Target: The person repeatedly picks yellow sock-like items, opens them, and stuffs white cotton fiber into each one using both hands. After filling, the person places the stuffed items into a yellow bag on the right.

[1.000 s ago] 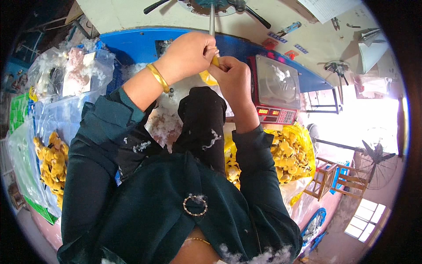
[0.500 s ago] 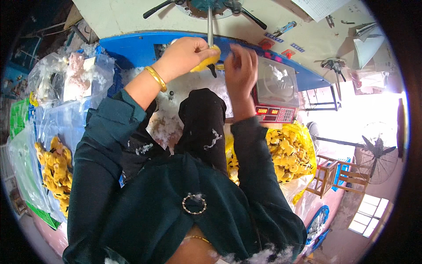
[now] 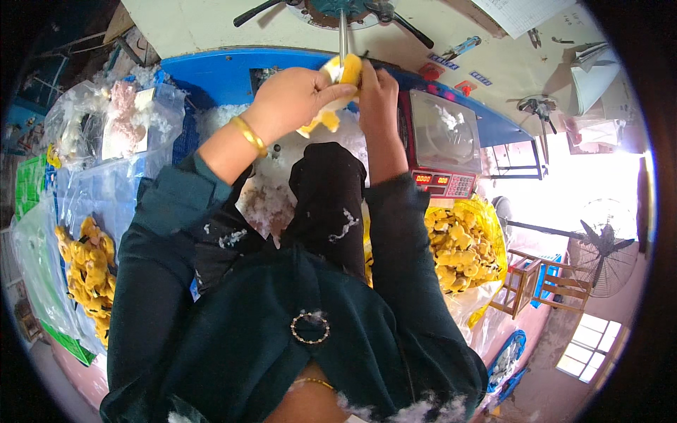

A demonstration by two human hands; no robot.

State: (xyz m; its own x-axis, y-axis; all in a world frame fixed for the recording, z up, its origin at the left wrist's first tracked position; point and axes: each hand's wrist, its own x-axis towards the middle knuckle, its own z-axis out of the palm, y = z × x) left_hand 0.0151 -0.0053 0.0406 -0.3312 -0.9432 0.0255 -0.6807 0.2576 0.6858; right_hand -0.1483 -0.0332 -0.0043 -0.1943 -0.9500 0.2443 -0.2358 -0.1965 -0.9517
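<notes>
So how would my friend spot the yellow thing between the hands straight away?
Find the big cream panel at the top, then follow the shiny rod down from it. At its lower end, between the hands, is a small yellow-and-white soft piece. Unlike the yellow pieces heaped left and right, this one is at the rod.

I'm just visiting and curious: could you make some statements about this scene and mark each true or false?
1. The left-hand grip holds a yellow-and-white plush piece. True.
2. A gold bangle circles the right wrist. False: the gold bangle is on the left wrist.
3. A weighing scale sits to the person's right. True.
4. Its display is dark. False: the display is lit.
</notes>
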